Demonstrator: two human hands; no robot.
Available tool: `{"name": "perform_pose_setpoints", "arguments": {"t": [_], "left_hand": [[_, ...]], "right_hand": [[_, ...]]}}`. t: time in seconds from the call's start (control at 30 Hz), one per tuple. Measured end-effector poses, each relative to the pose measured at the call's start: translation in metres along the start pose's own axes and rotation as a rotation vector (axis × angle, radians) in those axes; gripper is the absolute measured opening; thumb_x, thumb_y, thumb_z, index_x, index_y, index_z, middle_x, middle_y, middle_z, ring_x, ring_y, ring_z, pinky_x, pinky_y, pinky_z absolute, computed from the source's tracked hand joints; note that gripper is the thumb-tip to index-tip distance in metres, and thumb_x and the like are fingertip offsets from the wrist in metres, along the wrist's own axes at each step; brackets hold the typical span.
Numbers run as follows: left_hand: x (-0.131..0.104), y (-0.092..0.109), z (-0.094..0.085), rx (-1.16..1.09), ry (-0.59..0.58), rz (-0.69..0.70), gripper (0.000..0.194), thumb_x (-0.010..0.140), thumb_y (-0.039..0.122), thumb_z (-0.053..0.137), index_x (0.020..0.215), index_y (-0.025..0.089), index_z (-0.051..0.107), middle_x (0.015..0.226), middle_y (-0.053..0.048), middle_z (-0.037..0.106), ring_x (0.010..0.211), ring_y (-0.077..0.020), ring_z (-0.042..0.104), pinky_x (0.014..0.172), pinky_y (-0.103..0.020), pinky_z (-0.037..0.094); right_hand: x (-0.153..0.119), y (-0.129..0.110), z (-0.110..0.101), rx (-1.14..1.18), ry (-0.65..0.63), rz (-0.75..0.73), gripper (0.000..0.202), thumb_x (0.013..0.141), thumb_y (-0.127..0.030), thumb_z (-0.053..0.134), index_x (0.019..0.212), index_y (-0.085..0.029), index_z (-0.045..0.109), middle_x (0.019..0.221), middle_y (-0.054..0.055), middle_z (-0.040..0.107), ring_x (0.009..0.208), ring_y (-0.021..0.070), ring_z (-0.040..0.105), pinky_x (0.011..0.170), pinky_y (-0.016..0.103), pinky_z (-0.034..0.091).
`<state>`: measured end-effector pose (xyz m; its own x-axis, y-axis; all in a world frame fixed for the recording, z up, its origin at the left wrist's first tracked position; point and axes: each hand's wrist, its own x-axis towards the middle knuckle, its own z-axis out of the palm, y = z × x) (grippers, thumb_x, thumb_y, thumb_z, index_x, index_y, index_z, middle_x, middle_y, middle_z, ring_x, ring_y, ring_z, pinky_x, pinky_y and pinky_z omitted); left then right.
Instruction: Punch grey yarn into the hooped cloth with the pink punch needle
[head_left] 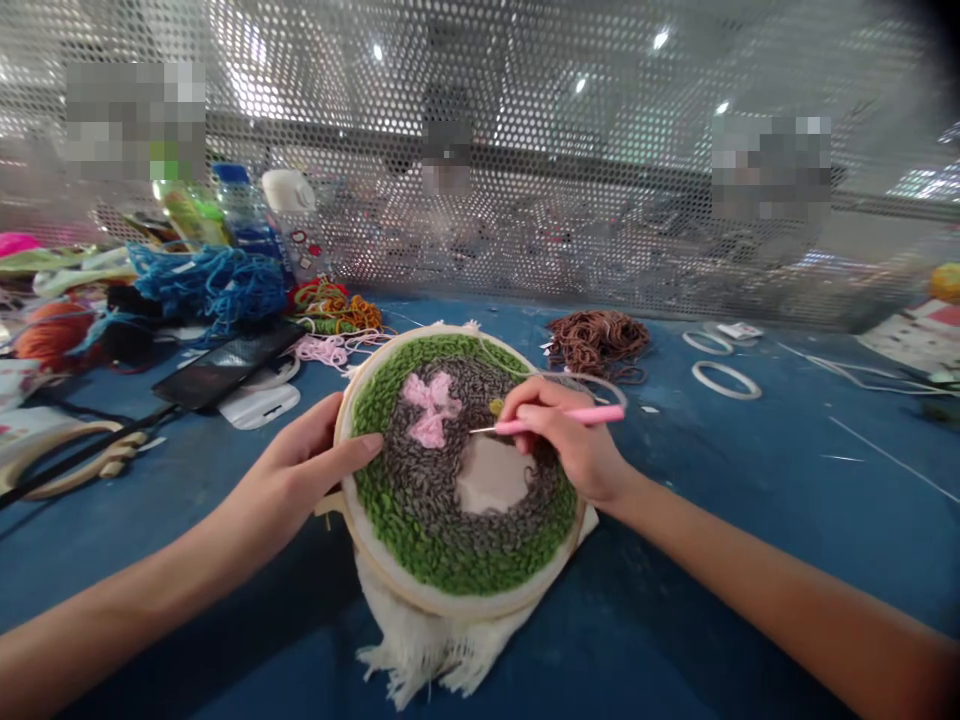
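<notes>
A round wooden hoop [469, 600] holds white cloth worked with a green outer ring, a dark grey inner area and a pink flower shape [430, 408]. Bare cloth [495, 474] shows right of its centre. My left hand [319, 450] grips the hoop's left edge, thumb on the front, other fingers hidden behind. In my right hand [559, 430] is a pink-handled hook [600, 414], pinched like a pen over the work, its thin metal tip pointing left, just above the bare cloth. Frayed white fabric [435, 655] hangs below the hoop.
Brown yarn [598, 342] lies behind the hoop, with white rings [726, 380] to its right. At left are blue yarn [214, 285], a black phone [229, 367], bottles [244, 205] and a wooden hoop [64, 460]. A perforated metal screen [510, 220] stands behind the blue table [735, 520].
</notes>
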<state>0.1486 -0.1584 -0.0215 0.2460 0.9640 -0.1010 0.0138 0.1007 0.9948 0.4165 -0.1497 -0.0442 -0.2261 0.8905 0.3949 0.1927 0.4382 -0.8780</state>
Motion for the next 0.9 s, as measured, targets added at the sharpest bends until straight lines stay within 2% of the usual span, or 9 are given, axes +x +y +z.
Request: {"name": "perform_pose_setpoints", "arguments": {"t": [0.07, 0.13, 0.23, 0.4, 0.47, 0.57, 0.7, 0.8, 0.9], "left_hand": [[0.003, -0.002, -0.002, 0.024, 0.004, -0.015, 0.043, 0.079, 0.039, 0.081, 0.117, 0.026, 0.067, 0.090, 0.003, 0.076, 0.086, -0.0195, 0.069, 0.067, -0.018, 0.057], [0.004, -0.003, -0.002, 0.048, 0.013, -0.016, 0.043, 0.079, 0.041, 0.081, 0.116, 0.026, 0.068, 0.088, 0.003, 0.075, 0.085, -0.0193, 0.069, 0.067, -0.019, 0.057], [0.000, 0.000, 0.003, 0.050, 0.039, -0.001, 0.044, 0.078, 0.042, 0.080, 0.118, 0.026, 0.068, 0.090, 0.002, 0.075, 0.086, -0.0205, 0.070, 0.069, -0.021, 0.057], [-0.007, 0.006, 0.008, 0.012, 0.038, 0.052, 0.046, 0.075, 0.035, 0.081, 0.119, 0.028, 0.068, 0.097, 0.003, 0.079, 0.088, -0.0222, 0.072, 0.069, -0.021, 0.057], [-0.004, 0.004, 0.006, 0.016, 0.008, 0.047, 0.045, 0.074, 0.033, 0.082, 0.117, 0.028, 0.069, 0.096, 0.004, 0.079, 0.088, -0.0217, 0.072, 0.069, -0.021, 0.057], [0.003, -0.001, 0.001, 0.035, 0.002, 0.020, 0.041, 0.076, 0.035, 0.081, 0.114, 0.027, 0.070, 0.091, 0.004, 0.078, 0.086, -0.0201, 0.070, 0.068, -0.020, 0.057], [0.007, -0.005, -0.001, 0.061, 0.013, 0.010, 0.040, 0.078, 0.039, 0.080, 0.113, 0.024, 0.069, 0.085, 0.002, 0.075, 0.082, -0.0193, 0.068, 0.066, -0.020, 0.055], [0.003, -0.001, 0.002, 0.092, 0.031, 0.014, 0.040, 0.080, 0.040, 0.077, 0.115, 0.023, 0.068, 0.091, 0.001, 0.075, 0.086, -0.0212, 0.068, 0.069, -0.022, 0.056], [-0.004, 0.004, 0.005, 0.113, 0.040, 0.029, 0.041, 0.079, 0.038, 0.077, 0.116, 0.024, 0.067, 0.096, 0.001, 0.076, 0.091, -0.0231, 0.068, 0.071, -0.023, 0.056]], "right_hand": [[-0.002, 0.004, -0.005, 0.154, 0.113, 0.035, 0.020, 0.087, -0.021, 0.048, 0.073, -0.020, 0.063, 0.056, -0.003, 0.057, 0.048, 0.0100, 0.050, 0.046, 0.023, 0.035], [-0.003, 0.005, -0.008, 0.175, 0.138, 0.035, 0.020, 0.086, -0.021, 0.048, 0.072, -0.020, 0.063, 0.055, -0.003, 0.057, 0.046, 0.0096, 0.049, 0.045, 0.023, 0.033], [-0.004, 0.000, -0.004, -0.001, 0.024, -0.004, 0.019, 0.087, -0.021, 0.048, 0.075, -0.020, 0.062, 0.060, -0.003, 0.059, 0.050, 0.0103, 0.052, 0.048, 0.024, 0.036], [0.000, -0.011, 0.010, -0.425, -0.188, -0.181, 0.012, 0.087, -0.022, 0.055, 0.086, -0.019, 0.067, 0.081, 0.004, 0.070, 0.073, 0.0162, 0.062, 0.070, 0.031, 0.044], [0.001, -0.009, 0.010, -0.316, -0.146, -0.068, 0.012, 0.086, -0.024, 0.056, 0.084, -0.019, 0.067, 0.074, 0.002, 0.069, 0.066, 0.0153, 0.060, 0.064, 0.029, 0.043], [0.002, 0.001, 0.002, 0.075, 0.023, 0.104, 0.017, 0.084, -0.025, 0.051, 0.075, -0.019, 0.064, 0.054, -0.002, 0.058, 0.048, 0.0113, 0.050, 0.048, 0.024, 0.035], [0.001, 0.011, -0.007, 0.298, 0.163, 0.126, 0.017, 0.080, -0.023, 0.049, 0.068, -0.019, 0.060, 0.052, -0.004, 0.056, 0.040, 0.0087, 0.042, 0.042, 0.023, 0.029], [0.001, 0.005, -0.003, 0.193, 0.047, 0.117, 0.018, 0.085, -0.024, 0.049, 0.073, -0.020, 0.062, 0.054, -0.003, 0.057, 0.045, 0.0101, 0.047, 0.046, 0.023, 0.034], [0.001, -0.006, 0.007, -0.156, -0.174, 0.015, 0.013, 0.087, -0.024, 0.055, 0.083, -0.020, 0.067, 0.067, -0.001, 0.064, 0.061, 0.0131, 0.057, 0.060, 0.026, 0.042]]}}
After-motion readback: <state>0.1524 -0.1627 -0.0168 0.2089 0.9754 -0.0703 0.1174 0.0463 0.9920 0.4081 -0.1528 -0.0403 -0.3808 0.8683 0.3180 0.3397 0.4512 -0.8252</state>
